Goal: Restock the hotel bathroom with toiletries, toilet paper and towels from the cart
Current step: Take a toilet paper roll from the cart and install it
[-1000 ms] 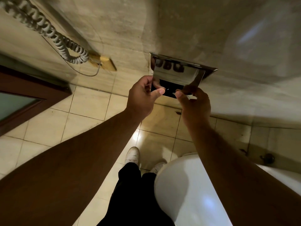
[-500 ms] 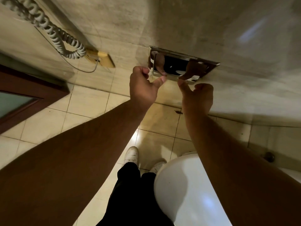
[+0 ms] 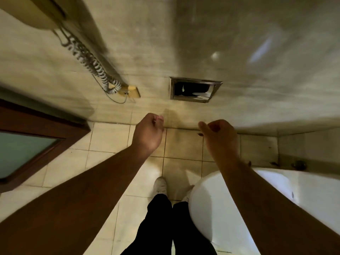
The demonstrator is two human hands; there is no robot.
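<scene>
A chrome-framed recessed toilet paper holder (image 3: 195,90) is set in the marble wall ahead, low down. Its cavity looks dark, with a pale scrap inside; I cannot tell whether a roll is in it. My left hand (image 3: 148,133) hangs below and left of the holder, fingers curled, holding nothing. My right hand (image 3: 219,136) is below and right of it, loosely curled, thumb out, also with nothing in it. Neither hand touches the holder.
A wall phone (image 3: 33,13) with a coiled cord (image 3: 92,65) hangs at the upper left. A wooden door with frosted glass (image 3: 24,144) stands at the left. The white toilet (image 3: 230,208) is at my right knee. Beige floor tiles (image 3: 110,137) lie below.
Both hands let go of the holder's mirrored flap and dropped away from the wall. The flap went from tilted out to back in its frame. The view has shifted upward.
</scene>
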